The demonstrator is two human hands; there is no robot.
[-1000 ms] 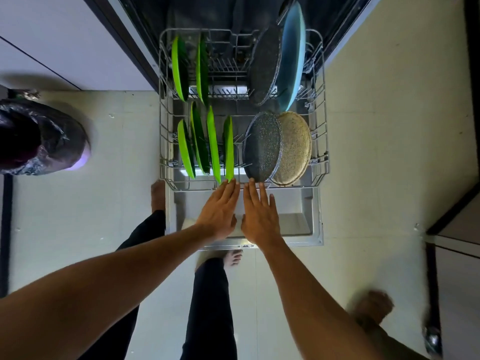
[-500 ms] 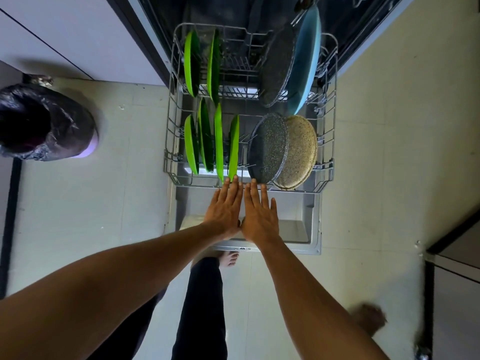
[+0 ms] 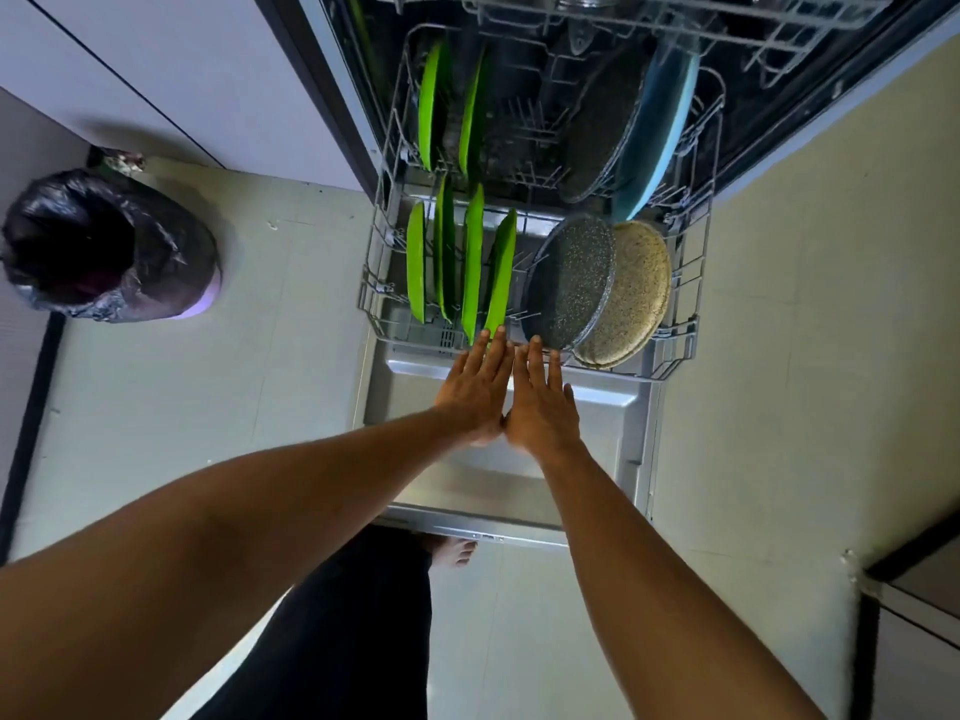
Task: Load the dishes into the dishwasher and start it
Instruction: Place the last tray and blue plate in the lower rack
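The dishwasher's lower wire rack (image 3: pixel 691 283) is half inside the machine, above the lowered door (image 3: pixel 613 423). Several green plates (image 3: pixel 470 262) stand on edge in its left side. A dark speckled plate (image 3: pixel 569 283) and a beige speckled plate (image 3: pixel 636 298) lean at its front right. Behind them stand a dark pan and a light blue plate (image 3: pixel 660 137). My left hand (image 3: pixel 478 387) and my right hand (image 3: pixel 540 402) lie side by side with straight fingers, fingertips pressing on the rack's front rim.
A bin lined with a black bag (image 3: pixel 104 246) stands on the floor at the left. The upper rack (image 3: pixel 623 7) shows at the top edge. White cabinet fronts (image 3: pixel 156 70) flank the dishwasher. A dark-trimmed cabinet (image 3: pixel 914 615) sits at the lower right. My leg and foot (image 3: pixel 452 550) are below the door.
The rack has slid further into the dishwasher under both flat hands. More of the door's inner panel shows in front of it.
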